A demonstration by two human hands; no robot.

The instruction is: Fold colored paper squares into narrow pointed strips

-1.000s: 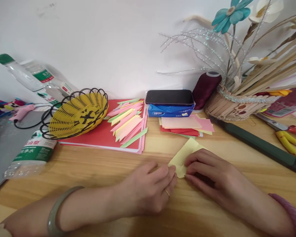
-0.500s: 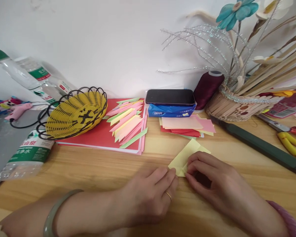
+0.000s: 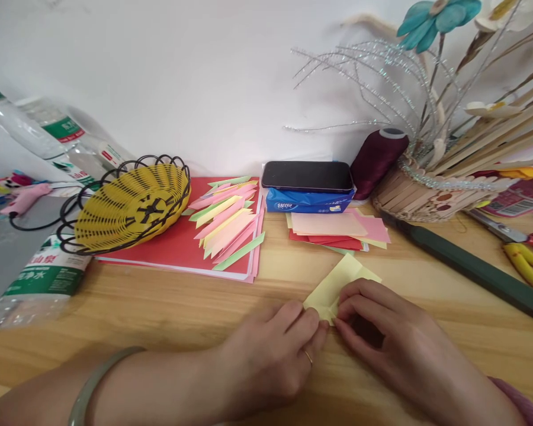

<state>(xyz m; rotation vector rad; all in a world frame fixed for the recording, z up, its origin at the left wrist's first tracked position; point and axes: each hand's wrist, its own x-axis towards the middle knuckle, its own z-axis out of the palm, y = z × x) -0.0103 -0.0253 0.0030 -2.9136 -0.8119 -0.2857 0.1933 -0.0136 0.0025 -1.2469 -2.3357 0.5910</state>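
Note:
A small piece of pale yellow paper [image 3: 333, 283] lies on the wooden table, with fold lines near its lower corner. My left hand [image 3: 278, 349] pinches the paper's lower left edge, fingers curled. On the paper's right side, my right hand [image 3: 382, 331] grips it between thumb and fingertips and covers part of it. Just beyond sits a stack of pink, yellow and red paper slips [image 3: 333, 228]. Folded strips of coloured paper [image 3: 228, 222] are spread over red sheets [image 3: 160, 251] to the left.
A yellow woven basket [image 3: 133, 207] and plastic bottles [image 3: 48, 266] stand at left. A phone [image 3: 306, 176] lies on a blue tissue pack [image 3: 308, 201]. To the right are a thread spool [image 3: 379, 160], a flower basket [image 3: 435, 192], a dark green bar [image 3: 475, 269] and scissors [image 3: 526, 260].
Both hands stay on the yellow paper. My left fingertips have shifted slightly right along its lower edge, nearer my right thumb. The whole view has moved a little.

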